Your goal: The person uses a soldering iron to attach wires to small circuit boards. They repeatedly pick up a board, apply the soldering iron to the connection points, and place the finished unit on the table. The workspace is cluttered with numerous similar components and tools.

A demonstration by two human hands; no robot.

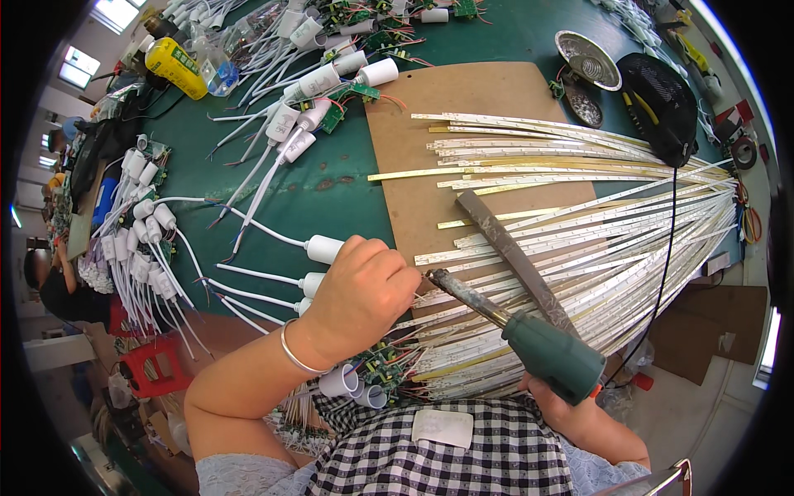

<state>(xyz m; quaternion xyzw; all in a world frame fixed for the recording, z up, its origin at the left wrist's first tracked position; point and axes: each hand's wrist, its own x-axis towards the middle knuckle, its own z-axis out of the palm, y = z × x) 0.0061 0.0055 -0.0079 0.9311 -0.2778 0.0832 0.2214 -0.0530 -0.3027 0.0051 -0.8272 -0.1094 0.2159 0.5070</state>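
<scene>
My left hand point(368, 285) is closed in a pinch over the near left part of the brown board, right beside white cylindrical lamp bases with cables. What its fingertips hold is hidden behind the knuckles. In my right hand point(552, 407) is a soldering iron point(550, 355) with a dark green handle, largely covering the fingers. Its blackened tip points up-left, just right of my left knuckles. Under the iron, many white and yellowish LED strips point(496, 289) fan across the board. A long dark grey bar point(521, 260) rests across them.
The brown board point(463, 91) lies on a green table point(331, 178). White lamp bases point(318, 81) with small circuit boards pile up at the back and left. At the back right are a metal bowl point(587, 59) and a black mesh item point(657, 95). A black cord point(666, 248) crosses the strips.
</scene>
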